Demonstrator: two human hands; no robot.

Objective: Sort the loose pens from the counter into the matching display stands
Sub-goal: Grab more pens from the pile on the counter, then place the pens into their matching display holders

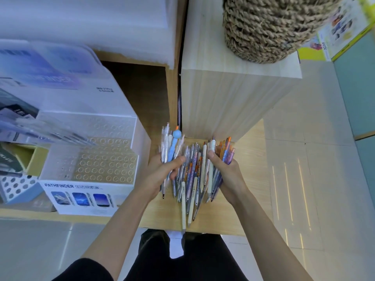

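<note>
Pens are heaped on the table, with a pale bunch clasped in the left grip and an orange-purple bunch in the right grip, seemingly kept apart by kind

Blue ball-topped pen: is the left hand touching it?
Touching. Head view: the left hand grips the blue ball-topped pen, thumb across its barrel.

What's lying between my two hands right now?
In the head view, a heap of loose pens lies on the counter between the left hand and right hand.
</note>
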